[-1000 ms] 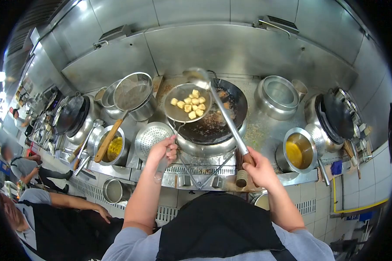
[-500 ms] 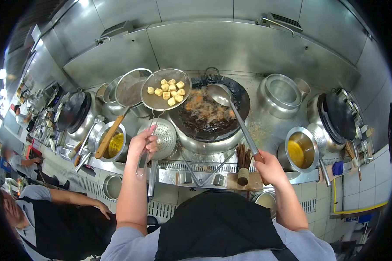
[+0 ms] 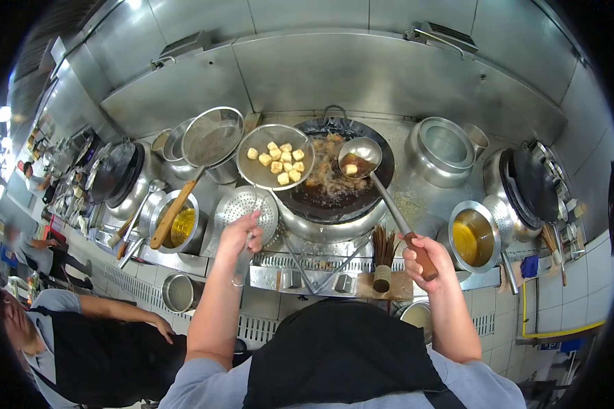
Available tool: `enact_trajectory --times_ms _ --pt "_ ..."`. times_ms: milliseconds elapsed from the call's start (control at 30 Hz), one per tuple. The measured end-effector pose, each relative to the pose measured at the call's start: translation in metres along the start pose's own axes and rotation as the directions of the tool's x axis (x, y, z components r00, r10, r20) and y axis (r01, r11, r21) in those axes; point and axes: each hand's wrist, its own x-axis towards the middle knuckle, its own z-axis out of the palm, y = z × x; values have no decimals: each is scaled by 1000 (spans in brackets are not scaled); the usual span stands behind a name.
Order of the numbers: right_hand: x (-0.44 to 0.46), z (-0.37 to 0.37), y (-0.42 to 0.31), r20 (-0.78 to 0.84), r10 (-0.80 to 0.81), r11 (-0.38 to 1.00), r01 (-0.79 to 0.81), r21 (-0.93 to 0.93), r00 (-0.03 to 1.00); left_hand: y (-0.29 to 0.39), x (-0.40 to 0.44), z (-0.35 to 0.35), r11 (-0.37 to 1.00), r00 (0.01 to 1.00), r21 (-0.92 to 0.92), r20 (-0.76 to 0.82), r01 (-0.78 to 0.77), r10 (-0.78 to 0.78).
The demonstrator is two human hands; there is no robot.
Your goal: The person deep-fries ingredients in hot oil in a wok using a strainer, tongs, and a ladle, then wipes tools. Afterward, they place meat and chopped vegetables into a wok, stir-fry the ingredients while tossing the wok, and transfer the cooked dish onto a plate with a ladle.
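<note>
My left hand (image 3: pixel 241 237) is closed round the wire handle of a round mesh strainer (image 3: pixel 256 178). Several pale golden cubes (image 3: pixel 277 166), browned at the edges, lie in its mesh. The strainer overlaps the left side of a black wok (image 3: pixel 383 153) with dark bubbling oil. My right hand (image 3: pixel 431 264) grips the wooden handle of a steel ladle (image 3: pixel 376 172). The ladle's bowl is over the wok and holds brown liquid with one cube in it. Below the strainer, near my left hand, a perforated skimmer (image 3: pixel 249 215) rests on the counter.
Metal bowls of yellow oil stand left (image 3: pixel 182 228) and right (image 3: pixel 465 235) of the wok. A bamboo brush (image 3: pixel 383 262) stands at the counter's front. Another strainer (image 3: pixel 211 140) sits on a pot at back left. A co-worker in a black apron (image 3: pixel 109 354) stands at my left.
The strainer has shifted right, further over the wok. The ladle has turned bowl-up and now carries liquid and a cube; my right hand has moved slightly right.
</note>
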Motion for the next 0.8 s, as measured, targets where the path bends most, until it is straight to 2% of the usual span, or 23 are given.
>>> enact_trajectory --times_ms 33,200,267,333,400,433,467,533,567,600,700,800 --pt "-3 4 0 0 -5 1000 5 -15 1000 -6 4 1 1000 999 31 -52 1 1" --pt "-10 28 2 -10 -20 993 19 -113 1000 -29 11 20 993 992 38 -59 112 -110" --pt "-8 32 5 -2 -75 951 71 -301 997 -37 14 23 991 991 45 26 129 -131" --pt "-5 38 10 -14 -88 929 77 -363 996 -36 10 31 990 990 28 34 140 -140" --pt "3 40 17 -10 -246 684 167 -710 969 -38 13 29 981 981 -75 91 177 -170" --pt "5 44 17 -34 -297 568 148 -810 954 -37 13 28 982 982 -75 90 176 -169" --pt "9 42 15 -31 -296 566 150 -810 955 -33 13 26 976 977 -113 131 185 -170" --pt "23 33 12 70 -465 274 219 -937 883 -23 10 24 969 971 -149 168 196 -170" --pt "30 30 10 133 -516 219 280 -935 847 -15 8 23 977 977 -129 150 172 -153" --pt "36 29 5 132 -516 222 281 -934 846 -6 5 25 983 982 -108 133 150 -135" --pt "46 38 -13 5 -400 407 182 -895 916 28 -3 36 992 994 -71 60 101 -97" --pt "81 21 -21 79 -403 383 246 -891 912 61 -11 50 1000 1000 -4 30 4 -4"
